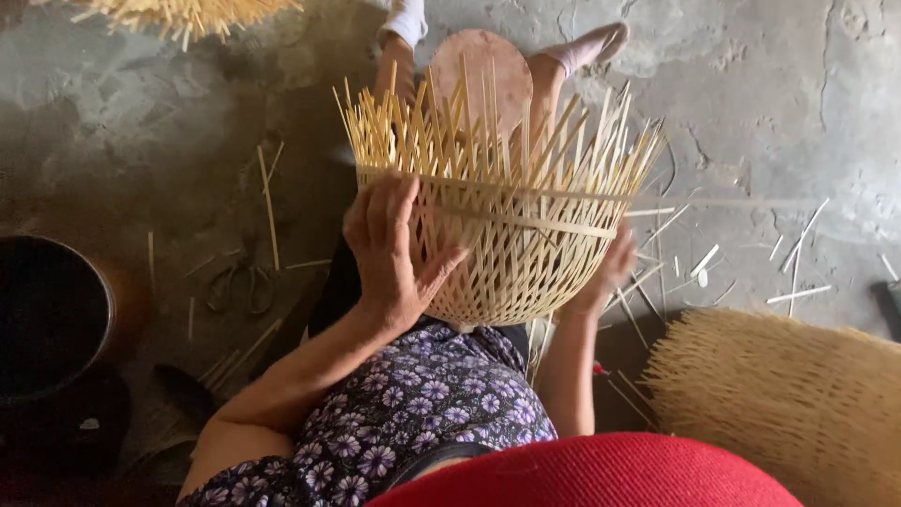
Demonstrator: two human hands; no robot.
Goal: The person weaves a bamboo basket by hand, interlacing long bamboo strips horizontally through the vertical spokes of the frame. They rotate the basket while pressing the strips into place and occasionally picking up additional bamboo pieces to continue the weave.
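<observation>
Purple floral top (413, 413), bare arms, white socks (405, 21)

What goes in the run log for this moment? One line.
left hand: on basket | right hand: on basket | scissors: on floor
</observation>
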